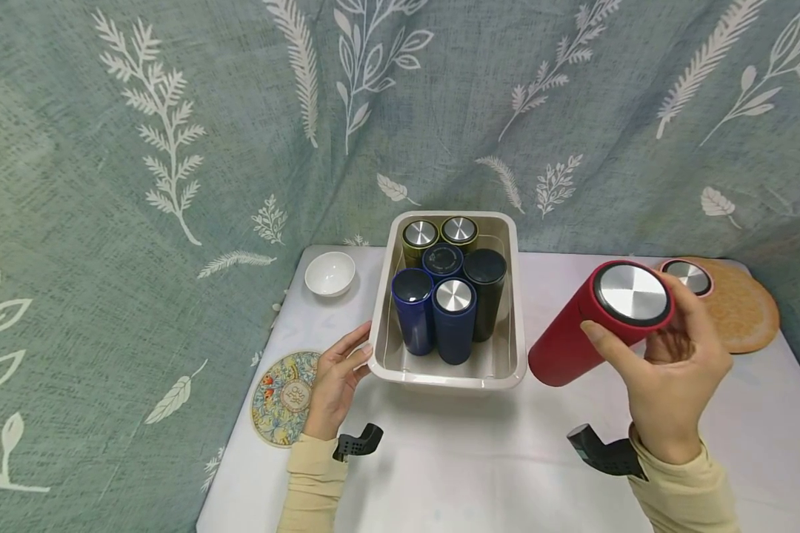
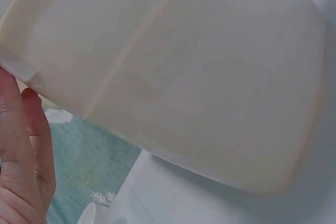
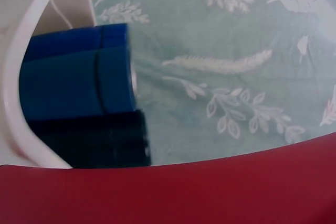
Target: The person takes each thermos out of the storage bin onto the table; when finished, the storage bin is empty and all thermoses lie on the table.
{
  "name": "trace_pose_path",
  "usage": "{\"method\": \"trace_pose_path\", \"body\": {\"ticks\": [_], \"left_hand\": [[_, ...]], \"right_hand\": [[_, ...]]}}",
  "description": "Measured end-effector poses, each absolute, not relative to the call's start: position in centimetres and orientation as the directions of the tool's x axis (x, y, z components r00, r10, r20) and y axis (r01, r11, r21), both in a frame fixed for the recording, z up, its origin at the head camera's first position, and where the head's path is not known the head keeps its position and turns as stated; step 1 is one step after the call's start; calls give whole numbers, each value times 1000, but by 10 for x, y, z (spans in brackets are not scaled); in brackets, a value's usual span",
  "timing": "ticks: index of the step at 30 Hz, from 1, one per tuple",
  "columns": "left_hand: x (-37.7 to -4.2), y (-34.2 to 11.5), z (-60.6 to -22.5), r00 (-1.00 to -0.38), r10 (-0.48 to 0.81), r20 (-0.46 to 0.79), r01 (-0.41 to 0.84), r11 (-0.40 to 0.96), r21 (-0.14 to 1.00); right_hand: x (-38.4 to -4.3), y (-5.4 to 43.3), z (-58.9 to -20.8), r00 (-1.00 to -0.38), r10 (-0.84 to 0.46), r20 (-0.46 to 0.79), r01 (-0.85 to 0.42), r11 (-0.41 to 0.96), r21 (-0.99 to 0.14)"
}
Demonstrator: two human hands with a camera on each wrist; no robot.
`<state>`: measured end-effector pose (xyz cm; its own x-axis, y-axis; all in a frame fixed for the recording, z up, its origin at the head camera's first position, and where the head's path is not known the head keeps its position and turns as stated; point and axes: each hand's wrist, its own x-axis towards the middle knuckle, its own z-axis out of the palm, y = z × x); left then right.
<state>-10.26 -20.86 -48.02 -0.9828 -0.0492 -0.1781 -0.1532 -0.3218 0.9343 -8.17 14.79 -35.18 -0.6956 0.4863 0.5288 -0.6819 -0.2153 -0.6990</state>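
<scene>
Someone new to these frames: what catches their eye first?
Probably the red bottle, held tilted in the right hand just right of the tub. Next, the cream tub at center with six bottles standing inside, the left hand at its near left corner. Behind everything hangs green leaf-patterned cloth.

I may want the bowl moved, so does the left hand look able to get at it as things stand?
Probably yes: the bowl stands a little beyond the left hand and nothing shows between them, though the hand holds the bin at its edge and would likely have to let go first.
</scene>
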Motion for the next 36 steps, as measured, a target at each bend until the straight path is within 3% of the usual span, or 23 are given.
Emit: {"method": "trace_pose_path", "body": {"ticks": [6,13,19,26,36], "left_hand": [[-103,-209,-480,-983,-49,-178,-153,-329,932],[-103,-210,-482,-982,-49,-182,-155,-334,930],[-102,-211,-482,-984,-48,-174,-148,-338,929],[-103,-210,-482,-985,-47,-164,-139,-340,930],[-103,-210,-483,-987,-41,-153,-131,-333,934]], "right_hand": [[-93,156,-373,-742,459,488,-612,-167,-773],[-107,170,-403,-810,459,365,-409,5,-913],[-118,175,-423,-845,455,281,-277,77,-958],[-128,180,-441,-851,453,267,-245,109,-963],[-136,184,-458,-856,461,234,-240,46,-970]]}}
